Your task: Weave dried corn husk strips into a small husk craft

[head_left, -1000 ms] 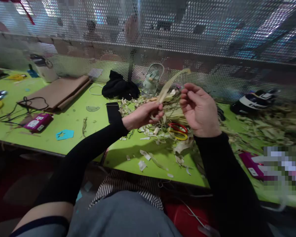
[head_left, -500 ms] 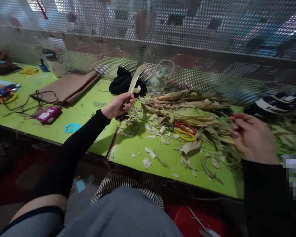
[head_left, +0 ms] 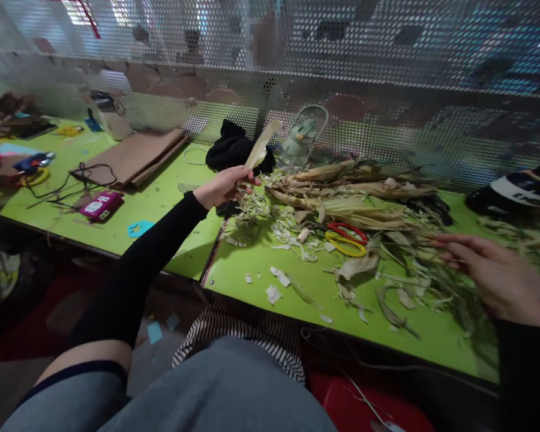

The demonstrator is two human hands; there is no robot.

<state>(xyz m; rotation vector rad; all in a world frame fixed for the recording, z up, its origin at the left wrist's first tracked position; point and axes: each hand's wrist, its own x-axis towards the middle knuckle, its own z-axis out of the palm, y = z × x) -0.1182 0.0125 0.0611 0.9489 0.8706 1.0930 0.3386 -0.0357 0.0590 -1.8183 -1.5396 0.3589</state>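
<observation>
My left hand [head_left: 227,185] pinches the lower end of a pale, upright strip of corn husk [head_left: 263,144] above the table's middle. My right hand [head_left: 499,273] is off to the right with thumb and forefinger pressed together; whatever is between the fingertips is too thin to make out. Between the two hands lies a heap of dried corn husks [head_left: 351,207], with shredded bits around it. Scissors [head_left: 346,239] with red and yellow handles rest at the heap's front edge, their blades hidden. Small white scraps [head_left: 273,294] are scattered in front.
Behind the heap stand a green bottle [head_left: 301,141] and black cloth [head_left: 234,147]. Leftward lie a folded brown sheet [head_left: 139,156], a magenta box [head_left: 101,207] and a blue tag [head_left: 139,228]. A perforated metal screen [head_left: 387,90] runs along the back. A blurred shape enters at far left.
My right hand has moved outward to the right, away from my left hand. My left hand keeps its hold on the husk strip. The view has shifted slightly; a blurred shape appears at far left.
</observation>
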